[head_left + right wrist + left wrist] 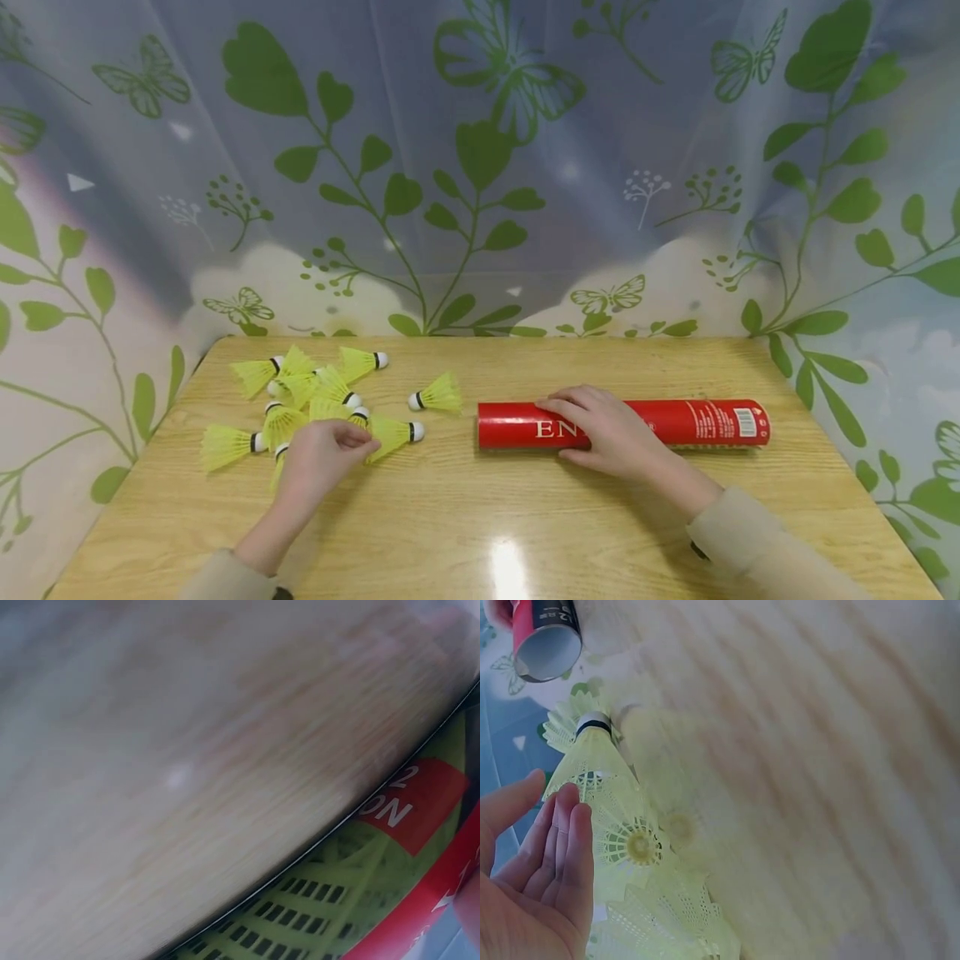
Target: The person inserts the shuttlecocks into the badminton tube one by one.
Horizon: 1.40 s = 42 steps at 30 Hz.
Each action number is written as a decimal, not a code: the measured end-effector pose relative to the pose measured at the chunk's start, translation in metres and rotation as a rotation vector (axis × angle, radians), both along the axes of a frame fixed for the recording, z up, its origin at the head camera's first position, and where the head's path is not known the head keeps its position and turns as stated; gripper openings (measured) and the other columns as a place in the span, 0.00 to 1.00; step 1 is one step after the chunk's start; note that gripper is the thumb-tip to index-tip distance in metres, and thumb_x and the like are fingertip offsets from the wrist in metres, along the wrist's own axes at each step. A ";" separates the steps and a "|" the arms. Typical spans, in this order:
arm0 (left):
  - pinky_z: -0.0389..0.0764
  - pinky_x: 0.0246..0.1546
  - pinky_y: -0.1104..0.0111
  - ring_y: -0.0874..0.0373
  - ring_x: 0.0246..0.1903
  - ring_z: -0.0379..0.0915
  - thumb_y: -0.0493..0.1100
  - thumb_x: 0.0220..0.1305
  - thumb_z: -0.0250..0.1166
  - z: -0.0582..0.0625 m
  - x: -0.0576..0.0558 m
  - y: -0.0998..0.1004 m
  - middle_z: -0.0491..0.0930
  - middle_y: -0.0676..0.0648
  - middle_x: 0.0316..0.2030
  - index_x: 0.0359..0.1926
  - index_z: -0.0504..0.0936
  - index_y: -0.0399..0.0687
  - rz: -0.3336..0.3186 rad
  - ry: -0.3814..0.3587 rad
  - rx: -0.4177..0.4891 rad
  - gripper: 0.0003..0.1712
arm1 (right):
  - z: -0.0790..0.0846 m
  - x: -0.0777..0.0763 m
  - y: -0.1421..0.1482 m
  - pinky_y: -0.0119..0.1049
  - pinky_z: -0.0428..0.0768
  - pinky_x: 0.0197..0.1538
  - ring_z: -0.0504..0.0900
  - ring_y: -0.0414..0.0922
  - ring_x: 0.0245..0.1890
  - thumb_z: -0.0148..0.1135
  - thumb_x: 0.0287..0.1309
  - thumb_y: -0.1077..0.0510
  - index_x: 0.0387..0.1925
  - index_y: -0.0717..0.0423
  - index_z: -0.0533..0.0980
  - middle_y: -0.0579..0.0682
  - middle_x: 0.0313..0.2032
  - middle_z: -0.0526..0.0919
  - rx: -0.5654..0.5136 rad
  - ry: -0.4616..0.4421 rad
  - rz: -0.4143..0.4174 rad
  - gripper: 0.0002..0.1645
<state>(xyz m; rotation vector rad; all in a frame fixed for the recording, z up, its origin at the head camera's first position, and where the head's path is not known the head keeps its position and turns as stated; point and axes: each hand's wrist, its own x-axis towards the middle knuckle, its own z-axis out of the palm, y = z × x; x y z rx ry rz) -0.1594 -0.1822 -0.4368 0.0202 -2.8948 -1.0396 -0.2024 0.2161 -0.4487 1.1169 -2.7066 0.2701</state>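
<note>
My left hand is at the near edge of a pile of yellow shuttlecocks. Its fingertips come close to the skirt of one shuttlecock, whose white cork points right. In the left wrist view, thumb and fingers stand apart beside that shuttlecock's skirt. My right hand grips a red shuttlecock tube lying on its side, fingers over the top and thumb at the near side. The tube's left end is open in the left wrist view. Its printed side fills the right wrist view's corner.
A single shuttlecock lies between pile and tube, cork to the left. Everything rests on a wooden table. A curtain printed with leaves and butterflies hangs behind the table and along its sides.
</note>
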 end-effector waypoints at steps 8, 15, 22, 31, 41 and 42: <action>0.76 0.21 0.73 0.66 0.22 0.77 0.46 0.49 0.74 -0.004 -0.001 0.002 0.86 0.53 0.26 0.27 0.87 0.52 -0.009 0.023 -0.057 0.05 | 0.004 0.005 -0.001 0.46 0.70 0.62 0.71 0.44 0.58 0.72 0.45 0.44 0.65 0.41 0.65 0.43 0.58 0.73 -0.027 0.001 0.019 0.45; 0.74 0.19 0.72 0.66 0.19 0.75 0.46 0.52 0.72 0.001 -0.002 0.004 0.84 0.55 0.22 0.27 0.87 0.54 0.003 0.024 -0.051 0.03 | 0.011 0.005 0.001 0.45 0.72 0.60 0.72 0.43 0.58 0.74 0.43 0.43 0.65 0.41 0.66 0.42 0.58 0.73 -0.042 0.020 0.005 0.45; 0.77 0.19 0.73 0.65 0.19 0.78 0.45 0.53 0.72 0.010 -0.003 0.003 0.83 0.55 0.19 0.28 0.88 0.49 -0.034 0.037 0.011 0.05 | 0.020 0.005 0.006 0.43 0.74 0.58 0.72 0.43 0.57 0.74 0.42 0.45 0.64 0.43 0.67 0.42 0.58 0.73 -0.086 0.027 0.015 0.44; 0.79 0.24 0.72 0.61 0.24 0.80 0.43 0.56 0.69 0.024 -0.005 0.006 0.85 0.53 0.24 0.30 0.87 0.51 -0.033 0.033 0.092 0.03 | 0.034 0.005 0.011 0.43 0.75 0.57 0.71 0.43 0.57 0.73 0.43 0.50 0.63 0.44 0.67 0.42 0.59 0.72 -0.169 0.019 0.054 0.43; 0.83 0.31 0.69 0.60 0.28 0.82 0.44 0.59 0.67 0.038 -0.010 0.008 0.86 0.51 0.27 0.34 0.87 0.49 -0.042 0.017 0.179 0.05 | 0.055 0.003 0.013 0.44 0.79 0.52 0.73 0.43 0.56 0.76 0.39 0.54 0.62 0.47 0.67 0.44 0.58 0.73 -0.236 0.056 0.081 0.45; 0.83 0.31 0.68 0.60 0.29 0.82 0.44 0.59 0.67 0.040 -0.010 0.009 0.86 0.51 0.28 0.35 0.87 0.48 -0.045 0.017 0.191 0.06 | 0.057 0.003 0.013 0.45 0.78 0.53 0.72 0.44 0.57 0.76 0.39 0.54 0.63 0.47 0.67 0.44 0.59 0.73 -0.237 0.061 0.082 0.45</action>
